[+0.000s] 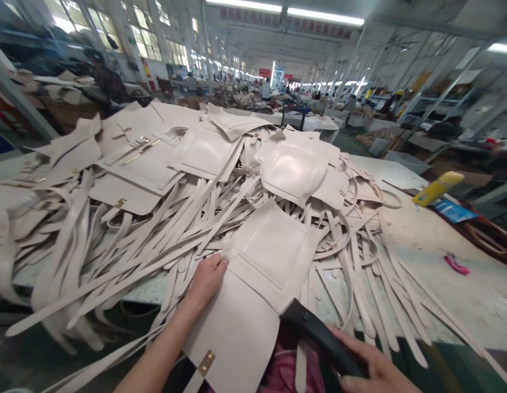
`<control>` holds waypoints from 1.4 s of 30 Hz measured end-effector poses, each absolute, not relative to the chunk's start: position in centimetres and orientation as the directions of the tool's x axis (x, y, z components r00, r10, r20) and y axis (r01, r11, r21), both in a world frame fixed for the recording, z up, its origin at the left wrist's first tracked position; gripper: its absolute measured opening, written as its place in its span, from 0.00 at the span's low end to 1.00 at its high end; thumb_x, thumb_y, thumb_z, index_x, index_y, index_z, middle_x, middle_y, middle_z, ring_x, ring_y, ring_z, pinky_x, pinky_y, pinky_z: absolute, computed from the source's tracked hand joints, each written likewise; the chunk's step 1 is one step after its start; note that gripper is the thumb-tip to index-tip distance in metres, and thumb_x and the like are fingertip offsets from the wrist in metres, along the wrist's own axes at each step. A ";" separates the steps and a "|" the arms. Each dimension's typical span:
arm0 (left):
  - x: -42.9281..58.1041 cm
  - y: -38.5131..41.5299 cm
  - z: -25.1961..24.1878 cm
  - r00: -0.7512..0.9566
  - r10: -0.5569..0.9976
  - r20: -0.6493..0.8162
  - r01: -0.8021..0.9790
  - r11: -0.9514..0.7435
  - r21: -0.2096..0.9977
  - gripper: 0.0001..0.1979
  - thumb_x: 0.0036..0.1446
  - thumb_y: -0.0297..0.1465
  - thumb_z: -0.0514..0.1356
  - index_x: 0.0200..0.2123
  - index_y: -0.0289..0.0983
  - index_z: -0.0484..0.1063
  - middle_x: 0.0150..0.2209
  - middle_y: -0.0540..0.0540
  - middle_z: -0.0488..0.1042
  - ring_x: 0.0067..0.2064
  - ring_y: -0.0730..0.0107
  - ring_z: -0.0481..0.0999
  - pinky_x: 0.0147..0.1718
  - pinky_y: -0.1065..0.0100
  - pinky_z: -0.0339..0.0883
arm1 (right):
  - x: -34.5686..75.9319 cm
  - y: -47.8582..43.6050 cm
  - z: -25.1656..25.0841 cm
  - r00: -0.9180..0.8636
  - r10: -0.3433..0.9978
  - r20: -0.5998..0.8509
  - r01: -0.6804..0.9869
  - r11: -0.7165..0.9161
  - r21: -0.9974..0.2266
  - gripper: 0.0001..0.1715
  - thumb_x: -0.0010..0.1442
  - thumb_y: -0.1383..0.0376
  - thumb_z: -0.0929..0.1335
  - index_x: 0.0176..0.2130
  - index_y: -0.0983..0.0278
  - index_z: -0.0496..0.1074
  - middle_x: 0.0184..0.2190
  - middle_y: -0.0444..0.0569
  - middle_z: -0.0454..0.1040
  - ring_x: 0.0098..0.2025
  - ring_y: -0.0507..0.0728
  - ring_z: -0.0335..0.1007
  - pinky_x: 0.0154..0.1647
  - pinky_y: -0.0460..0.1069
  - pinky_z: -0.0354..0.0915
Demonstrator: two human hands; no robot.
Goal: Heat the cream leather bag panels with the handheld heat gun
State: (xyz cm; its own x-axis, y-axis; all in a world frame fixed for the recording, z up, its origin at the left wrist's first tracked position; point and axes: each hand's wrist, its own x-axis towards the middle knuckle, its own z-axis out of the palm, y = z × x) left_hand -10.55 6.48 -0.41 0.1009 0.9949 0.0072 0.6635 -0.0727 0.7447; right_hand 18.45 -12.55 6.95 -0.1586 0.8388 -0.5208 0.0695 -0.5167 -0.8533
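Observation:
In front of me is a cream leather bag piece (273, 248), a stitched panel joined to a rounded flap with a gold clasp (206, 362) near its bottom edge. My left hand (208, 278) pinches this piece at its left edge, along the fold between panel and flap. Below its right side my right hand (366, 363) is wrapped round a black curved-handled tool (323, 333). The blunt end of the tool is at the piece's right edge; whether they touch I cannot tell. Dark pink cloth (284, 368) shows under the flap.
A large heap of similar cream bag pieces (204, 150) and long straps (171, 229) covers much of the table (434, 300), with straps hanging over its front edge. At right lie a yellow canister (437, 188), a blue sheet (454, 210) and a small pink tool (456, 265).

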 end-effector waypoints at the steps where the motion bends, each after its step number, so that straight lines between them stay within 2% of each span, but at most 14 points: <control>1: -10.5 6.4 -0.4 0.096 0.995 0.018 0.687 -0.079 0.722 0.14 0.51 0.39 0.51 0.22 0.36 0.68 0.22 0.49 0.69 0.28 0.67 0.67 0.28 0.71 0.55 | 18.2 -12.1 6.6 -0.177 0.822 -0.541 0.077 -0.537 -0.840 0.41 0.43 0.56 0.71 0.56 0.60 0.61 0.22 0.43 0.73 0.25 0.57 0.70 0.27 0.48 0.68; 4: -10.3 6.3 -0.3 0.102 0.994 0.035 0.744 -0.099 0.661 0.16 0.50 0.43 0.53 0.27 0.36 0.70 0.26 0.47 0.73 0.30 0.65 0.70 0.28 0.70 0.56 | 18.2 -11.2 5.3 -0.153 0.824 -0.546 0.047 -0.546 -0.836 0.47 0.48 0.56 0.69 0.61 0.62 0.48 0.14 0.40 0.68 0.15 0.52 0.62 0.14 0.43 0.61; 7: -10.3 6.4 -0.3 0.114 0.993 0.027 0.774 -0.106 0.625 0.17 0.50 0.43 0.53 0.28 0.35 0.71 0.27 0.45 0.74 0.31 0.64 0.71 0.27 0.70 0.57 | 19.4 -11.5 4.7 -0.081 0.847 -0.526 0.026 -0.525 -0.850 0.49 0.51 0.56 0.67 0.62 0.64 0.39 0.12 0.38 0.66 0.13 0.51 0.59 0.13 0.43 0.59; 9: -10.3 6.4 -0.4 0.122 0.992 0.028 0.776 -0.113 0.621 0.17 0.51 0.43 0.52 0.28 0.35 0.72 0.26 0.46 0.74 0.30 0.64 0.71 0.27 0.71 0.57 | 20.5 -12.3 5.0 -0.062 0.847 -0.529 0.047 -0.527 -0.849 0.48 0.51 0.56 0.67 0.62 0.63 0.42 0.13 0.39 0.66 0.14 0.51 0.59 0.14 0.42 0.57; 11: -10.3 6.5 -0.4 0.124 0.992 0.024 0.767 -0.111 0.631 0.17 0.51 0.43 0.52 0.29 0.35 0.72 0.27 0.46 0.74 0.31 0.63 0.72 0.28 0.71 0.58 | 21.1 -13.0 5.9 -0.091 0.841 -0.533 0.075 -0.528 -0.846 0.44 0.49 0.57 0.69 0.60 0.61 0.50 0.19 0.41 0.68 0.17 0.50 0.59 0.15 0.42 0.56; 15: -10.3 6.4 -0.4 0.113 0.994 -0.008 0.741 -0.079 0.666 0.17 0.51 0.43 0.53 0.32 0.36 0.72 0.29 0.46 0.75 0.34 0.62 0.73 0.30 0.70 0.60 | 20.0 -13.0 7.8 -0.203 0.795 -0.571 0.108 -0.562 -0.820 0.36 0.45 0.66 0.70 0.55 0.55 0.62 0.24 0.40 0.68 0.19 0.48 0.57 0.18 0.41 0.54; 18: -10.3 6.5 -0.4 0.122 0.993 0.004 0.721 -0.091 0.687 0.17 0.51 0.43 0.53 0.32 0.37 0.73 0.29 0.47 0.76 0.34 0.63 0.73 0.30 0.70 0.61 | 19.1 -12.2 8.7 -0.249 0.772 -0.585 0.140 -0.569 -0.810 0.37 0.46 0.70 0.68 0.55 0.54 0.62 0.21 0.38 0.66 0.18 0.47 0.53 0.18 0.40 0.50; 21: -10.3 6.5 -0.7 0.140 0.990 0.022 0.695 -0.114 0.710 0.16 0.50 0.42 0.54 0.31 0.36 0.73 0.28 0.49 0.75 0.32 0.65 0.73 0.30 0.71 0.61 | 19.3 -11.4 8.9 -0.273 0.747 -0.607 0.176 -0.581 -0.794 0.37 0.46 0.68 0.68 0.56 0.57 0.60 0.20 0.38 0.65 0.17 0.46 0.51 0.16 0.40 0.48; 27: -10.4 7.5 -0.7 0.203 0.977 0.058 0.678 -0.183 0.712 0.16 0.50 0.42 0.54 0.28 0.35 0.73 0.26 0.50 0.74 0.30 0.67 0.71 0.28 0.72 0.60 | 18.5 -9.3 8.2 -0.297 0.757 -0.582 0.242 -0.530 -0.813 0.38 0.50 0.70 0.64 0.59 0.59 0.53 0.14 0.36 0.62 0.15 0.48 0.58 0.14 0.41 0.57; 30: -10.7 9.9 1.7 0.283 0.953 0.111 0.743 -0.291 0.602 0.17 0.50 0.42 0.54 0.23 0.35 0.71 0.22 0.51 0.71 0.26 0.70 0.69 0.25 0.72 0.57 | 18.1 -8.8 7.8 -0.251 0.804 -0.539 0.213 -0.498 -0.841 0.39 0.51 0.70 0.65 0.60 0.60 0.51 0.14 0.36 0.64 0.15 0.48 0.57 0.14 0.40 0.57; 34: -10.7 14.1 5.7 0.442 0.883 0.160 0.825 -0.470 0.313 0.16 0.51 0.44 0.54 0.23 0.37 0.69 0.23 0.50 0.71 0.28 0.68 0.69 0.25 0.72 0.54 | 18.6 -9.7 7.7 -0.120 0.850 -0.514 0.169 -0.492 -0.854 0.41 0.52 0.66 0.65 0.61 0.63 0.46 0.16 0.37 0.66 0.16 0.49 0.59 0.16 0.43 0.59; 37: -10.5 15.7 5.8 0.493 0.859 0.136 0.854 -0.508 0.110 0.16 0.51 0.44 0.55 0.24 0.37 0.68 0.25 0.48 0.71 0.30 0.65 0.70 0.26 0.70 0.55 | 18.5 -10.4 7.8 -0.119 0.848 -0.517 0.201 -0.489 -0.849 0.40 0.52 0.65 0.66 0.61 0.62 0.48 0.16 0.38 0.67 0.16 0.50 0.59 0.16 0.43 0.56; 39: -10.5 15.7 4.4 0.479 0.868 0.131 0.870 -0.489 0.060 0.14 0.51 0.42 0.55 0.27 0.37 0.68 0.28 0.46 0.71 0.32 0.63 0.70 0.27 0.69 0.57 | 17.8 -10.4 7.9 -0.128 0.846 -0.518 0.222 -0.484 -0.846 0.39 0.51 0.65 0.66 0.60 0.61 0.50 0.17 0.39 0.68 0.17 0.50 0.60 0.17 0.43 0.54; 42: -10.7 14.8 2.0 0.438 0.887 0.146 0.891 -0.450 0.061 0.13 0.54 0.39 0.54 0.33 0.35 0.68 0.34 0.43 0.71 0.36 0.61 0.71 0.31 0.66 0.60 | 16.7 -9.5 7.7 -0.147 0.854 -0.500 0.239 -0.459 -0.855 0.38 0.50 0.64 0.67 0.59 0.60 0.54 0.18 0.39 0.69 0.19 0.52 0.62 0.17 0.44 0.57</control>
State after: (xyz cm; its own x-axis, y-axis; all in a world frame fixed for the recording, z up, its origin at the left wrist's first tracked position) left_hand -10.65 14.79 2.01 0.4384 0.8869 0.1455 0.8908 -0.4504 0.0612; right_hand 16.70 -9.54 7.68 -0.1468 0.8537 -0.4997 0.2395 -0.4595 -0.8553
